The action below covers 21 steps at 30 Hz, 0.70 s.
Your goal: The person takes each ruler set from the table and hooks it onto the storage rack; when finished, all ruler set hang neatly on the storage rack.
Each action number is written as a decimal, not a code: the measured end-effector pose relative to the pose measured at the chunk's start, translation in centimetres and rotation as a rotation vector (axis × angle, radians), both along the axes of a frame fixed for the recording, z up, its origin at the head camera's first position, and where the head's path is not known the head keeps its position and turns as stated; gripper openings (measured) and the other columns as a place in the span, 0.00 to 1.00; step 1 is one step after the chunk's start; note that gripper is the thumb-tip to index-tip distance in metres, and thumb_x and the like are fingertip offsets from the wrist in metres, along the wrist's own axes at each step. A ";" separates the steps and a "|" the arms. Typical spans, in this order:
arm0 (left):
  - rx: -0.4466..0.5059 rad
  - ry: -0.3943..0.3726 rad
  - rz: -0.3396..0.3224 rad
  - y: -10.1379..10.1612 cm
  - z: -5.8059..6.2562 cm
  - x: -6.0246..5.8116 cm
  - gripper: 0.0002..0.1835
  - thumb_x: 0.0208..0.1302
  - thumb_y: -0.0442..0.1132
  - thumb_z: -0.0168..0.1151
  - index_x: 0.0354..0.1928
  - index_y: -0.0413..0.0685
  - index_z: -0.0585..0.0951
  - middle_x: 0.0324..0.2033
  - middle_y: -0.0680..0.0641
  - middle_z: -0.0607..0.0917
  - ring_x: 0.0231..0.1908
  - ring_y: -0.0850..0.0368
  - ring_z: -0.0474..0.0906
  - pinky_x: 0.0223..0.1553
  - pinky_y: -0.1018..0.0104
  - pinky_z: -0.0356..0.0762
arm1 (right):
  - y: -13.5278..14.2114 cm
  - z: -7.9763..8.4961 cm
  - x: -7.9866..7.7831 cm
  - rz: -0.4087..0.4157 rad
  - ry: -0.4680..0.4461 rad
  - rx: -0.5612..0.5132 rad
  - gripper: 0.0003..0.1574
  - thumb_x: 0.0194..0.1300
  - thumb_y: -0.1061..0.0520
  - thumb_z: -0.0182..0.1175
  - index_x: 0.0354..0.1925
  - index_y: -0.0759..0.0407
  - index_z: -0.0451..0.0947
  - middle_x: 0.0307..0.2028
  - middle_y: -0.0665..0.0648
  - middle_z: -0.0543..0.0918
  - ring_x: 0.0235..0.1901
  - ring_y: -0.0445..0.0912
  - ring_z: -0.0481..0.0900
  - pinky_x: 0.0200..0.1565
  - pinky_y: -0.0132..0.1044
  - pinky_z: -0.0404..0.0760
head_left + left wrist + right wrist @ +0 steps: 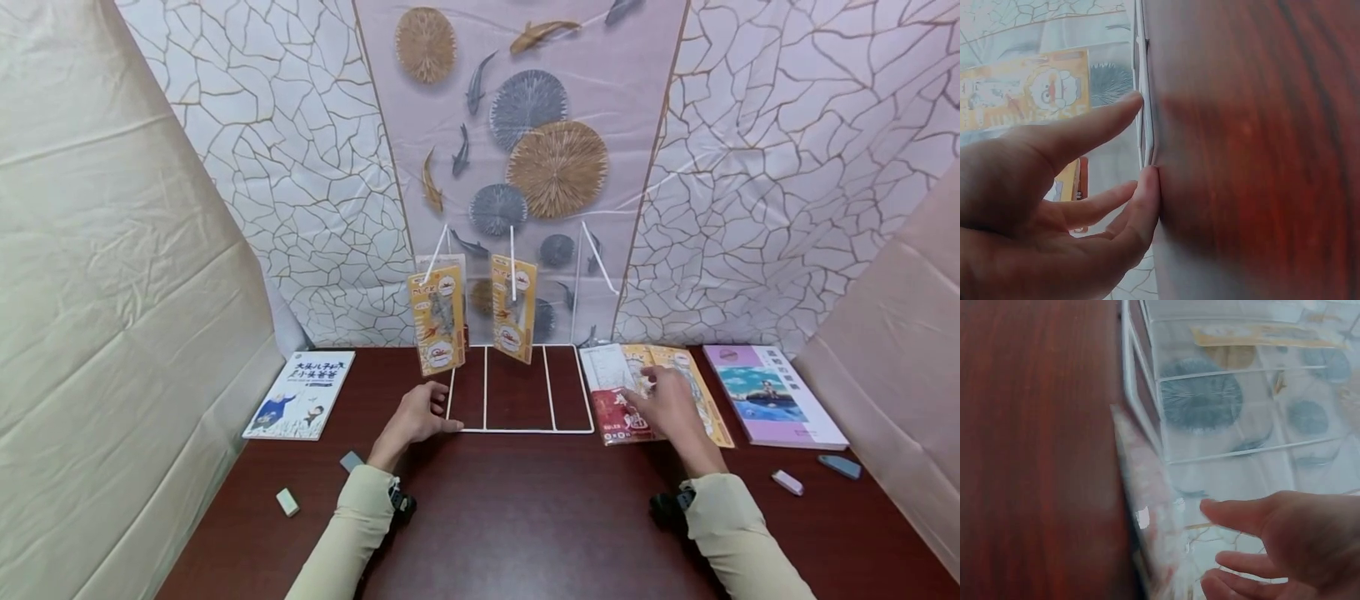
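Observation:
A white wire display rack (517, 431) stands on the table. One yellow duck-print packet (437, 321) hangs from its left hook, in front of a paler packet, and another yellow packet (514, 312) hangs from the middle hook. At the rack's front left corner, my left hand (414, 417) rests its thumb and fingertips against the base wire (1147, 125). My right hand (670, 410) hovers with spread, slightly bent fingers over a red-and-white ruler packet (606, 371). Yellow packets (693, 375) lie beside that one, partly covered by the hand. Nothing shows between the right fingers in the right wrist view.
The rack's right hook (600, 258) holds no packet. A white picture book (300, 396) lies at the left, a purple-edged book (772, 396) at the right. Small erasers (287, 502) and a pink-white one (787, 482) lie near the sides. Patterned cloth hangs behind.

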State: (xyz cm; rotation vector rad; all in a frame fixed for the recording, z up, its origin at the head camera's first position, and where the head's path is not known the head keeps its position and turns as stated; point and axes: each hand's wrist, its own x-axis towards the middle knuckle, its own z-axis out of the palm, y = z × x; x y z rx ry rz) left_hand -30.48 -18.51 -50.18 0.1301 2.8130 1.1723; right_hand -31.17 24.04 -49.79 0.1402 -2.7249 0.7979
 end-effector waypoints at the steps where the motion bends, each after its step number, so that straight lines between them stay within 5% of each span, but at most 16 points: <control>1: 0.000 -0.005 0.001 -0.1 0.0 0.0 0.39 0.47 0.43 0.83 0.62 0.42 0.78 0.51 0.44 0.82 0.45 0.52 0.79 0.49 0.57 0.79 | 0.0 -0.1 -0.1 -0.001 -0.025 0.008 0.37 0.59 0.50 0.73 0.56 0.76 0.76 0.44 0.76 0.81 0.42 0.64 0.79 0.44 0.58 0.77; 7: 0.006 -0.015 -0.023 -0.3 -0.1 0.1 0.41 0.46 0.42 0.83 0.63 0.41 0.77 0.51 0.45 0.83 0.47 0.53 0.80 0.52 0.56 0.79 | -0.1 -0.9 -0.2 -0.017 -0.150 0.034 0.43 0.55 0.45 0.76 0.56 0.75 0.74 0.38 0.68 0.80 0.39 0.58 0.76 0.42 0.54 0.76; 21: 0.023 -0.032 -0.051 0.0 -0.2 0.2 0.39 0.49 0.37 0.81 0.65 0.37 0.76 0.48 0.41 0.84 0.46 0.53 0.80 0.51 0.58 0.80 | 0.4 -1.2 -0.3 -0.015 -0.285 -0.119 0.50 0.57 0.39 0.74 0.67 0.66 0.70 0.50 0.69 0.82 0.45 0.56 0.80 0.40 0.45 0.82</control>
